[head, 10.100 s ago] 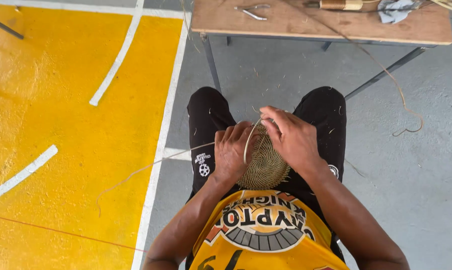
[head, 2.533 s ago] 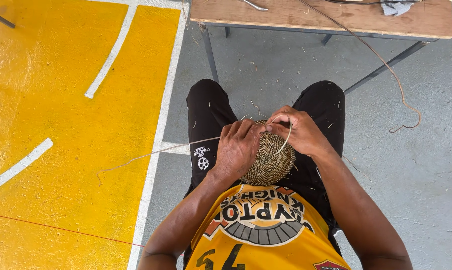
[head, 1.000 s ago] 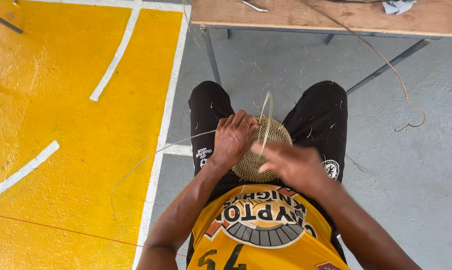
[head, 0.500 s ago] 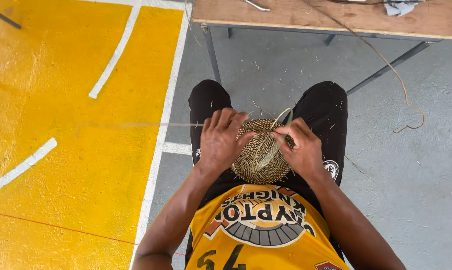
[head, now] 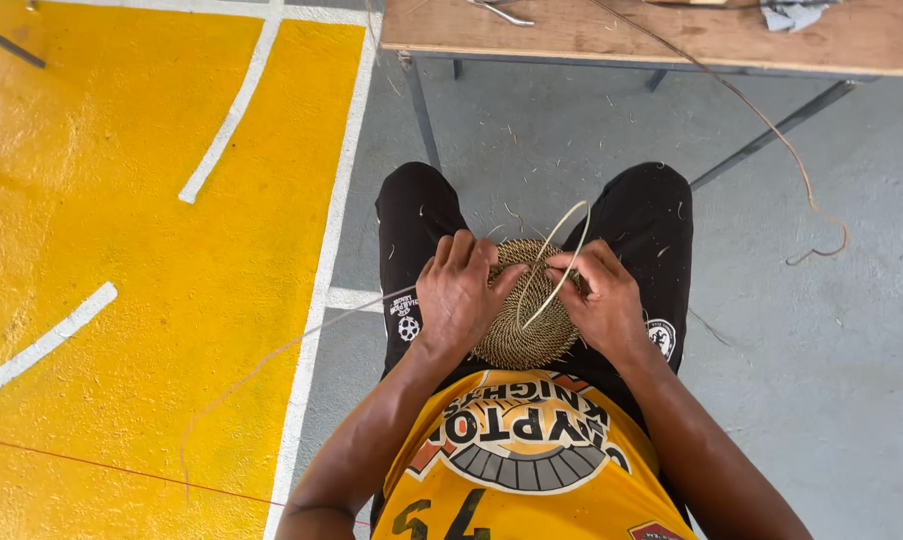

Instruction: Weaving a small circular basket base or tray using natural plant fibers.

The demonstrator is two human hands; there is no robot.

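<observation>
A round woven disc (head: 524, 315) of coiled brown fibre rests on the seated person's lap, between black-clad thighs. The left hand (head: 459, 293) lies spread over the disc's left edge, fingers curled onto it and gripping the rim. The right hand (head: 600, 295) pinches a pale flat strand (head: 562, 255) at the disc's right edge; the strand loops up and back down across the weave. Half a second ago that loop stood taller and the right hand sat lower (a second ago it was pulled well back toward the body). A wooden table (head: 652, 35) stands ahead on grey floor, yellow paint to the left.
</observation>
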